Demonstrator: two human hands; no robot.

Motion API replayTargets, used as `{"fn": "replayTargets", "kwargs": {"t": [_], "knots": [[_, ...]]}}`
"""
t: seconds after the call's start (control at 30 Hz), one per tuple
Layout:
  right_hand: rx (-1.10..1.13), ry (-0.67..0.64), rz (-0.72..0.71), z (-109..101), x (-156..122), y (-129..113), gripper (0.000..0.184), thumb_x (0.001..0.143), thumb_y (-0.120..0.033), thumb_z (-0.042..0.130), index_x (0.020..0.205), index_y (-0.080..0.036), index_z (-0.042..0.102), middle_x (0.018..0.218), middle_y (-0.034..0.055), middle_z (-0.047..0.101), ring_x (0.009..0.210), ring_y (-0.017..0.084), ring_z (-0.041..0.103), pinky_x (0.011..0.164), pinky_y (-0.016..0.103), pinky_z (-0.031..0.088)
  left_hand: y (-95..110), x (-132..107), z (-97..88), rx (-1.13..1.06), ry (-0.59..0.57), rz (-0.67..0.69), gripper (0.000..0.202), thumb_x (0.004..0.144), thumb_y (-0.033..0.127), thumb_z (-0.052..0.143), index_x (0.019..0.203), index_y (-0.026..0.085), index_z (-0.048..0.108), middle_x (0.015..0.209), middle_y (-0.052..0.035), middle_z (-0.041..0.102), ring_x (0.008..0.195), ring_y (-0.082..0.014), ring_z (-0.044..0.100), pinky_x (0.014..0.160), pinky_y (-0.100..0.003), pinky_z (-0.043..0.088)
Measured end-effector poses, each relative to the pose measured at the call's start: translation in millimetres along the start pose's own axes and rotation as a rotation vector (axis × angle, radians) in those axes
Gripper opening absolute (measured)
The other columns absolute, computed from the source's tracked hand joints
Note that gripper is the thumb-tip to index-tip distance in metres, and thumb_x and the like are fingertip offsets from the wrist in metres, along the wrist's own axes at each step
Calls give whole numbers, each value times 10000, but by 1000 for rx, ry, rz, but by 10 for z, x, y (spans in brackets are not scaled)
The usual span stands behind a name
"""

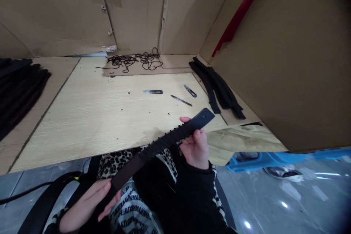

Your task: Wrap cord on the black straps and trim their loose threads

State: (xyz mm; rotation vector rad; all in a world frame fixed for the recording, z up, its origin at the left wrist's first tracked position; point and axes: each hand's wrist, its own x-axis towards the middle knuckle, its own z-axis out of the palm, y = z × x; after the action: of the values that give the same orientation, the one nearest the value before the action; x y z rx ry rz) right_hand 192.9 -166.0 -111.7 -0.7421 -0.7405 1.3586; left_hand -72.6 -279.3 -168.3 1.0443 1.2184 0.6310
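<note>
A long, flat dark strip slants across my lap, tilted up to the right. Dark cord or cloth is wound around its upper half, making small bumps along one edge, and a small hole shows near its far end. My left hand grips the lower end, with its thumb on top and fingers beneath. Closer to the far end, my right hand holds the strip from below, its fingers partly hidden behind it. On the table beyond lie thread snips, a second pair of snips and a slim pointed metal tool.
Tangled dark cord lies at the table's back. Several dark curved strips are at the right, and a larger pile of dark strips is at the left. Cardboard walls enclose the wooden table. Something blue stands below its right edge.
</note>
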Motion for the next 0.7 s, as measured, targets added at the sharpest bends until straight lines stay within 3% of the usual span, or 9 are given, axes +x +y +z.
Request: {"fn": "replayTargets", "kwargs": {"t": [0.1, 0.23, 0.3, 0.5, 0.7], "knots": [[13, -14, 7, 15, -34, -22, 485, 572, -538, 803, 912, -199, 738, 435, -119, 178, 382, 46, 155, 403, 198, 305, -91, 10, -19, -181, -83, -99, 509, 838, 630, 476, 612, 190, 595, 483, 47, 521, 401, -64, 417, 452, -188, 388], [6, 14, 23, 12, -31, -4, 531, 511, -581, 831, 883, -213, 743, 501, -41, 509, 417, 86, 428, 435, 219, 396, -139, 7, -30, -189, -80, -117, 543, 805, 695, 454, 619, 207, 603, 463, 63, 506, 369, -46, 393, 415, -176, 302], [-10, -22, 17, -4, -6, 31, 542, 493, -583, 838, 874, -210, 742, 580, -4, 602, 452, 109, 502, 450, 238, 436, -86, -3, -6, -190, -95, -121, 549, 800, 701, 457, 616, 202, 595, 467, 55, 498, 371, -54, 380, 417, -195, 282], [-58, -148, 59, -32, -21, 226, 409, 516, -484, 859, 784, -202, 731, 803, 47, 683, 573, 139, 570, 540, 277, 490, 147, -22, 133, -258, -158, -158, 519, 840, 641, 474, 692, 158, 592, 495, 46, 460, 397, -52, 335, 448, -210, 235], [-97, -248, 136, -37, -163, 505, 385, 523, -434, 863, 792, -197, 719, 761, 39, 671, 572, 147, 536, 529, 277, 460, 104, 52, 218, -299, -222, -159, 523, 841, 659, 453, 699, 164, 546, 486, 55, 428, 381, -60, 318, 412, -204, 208]]}}
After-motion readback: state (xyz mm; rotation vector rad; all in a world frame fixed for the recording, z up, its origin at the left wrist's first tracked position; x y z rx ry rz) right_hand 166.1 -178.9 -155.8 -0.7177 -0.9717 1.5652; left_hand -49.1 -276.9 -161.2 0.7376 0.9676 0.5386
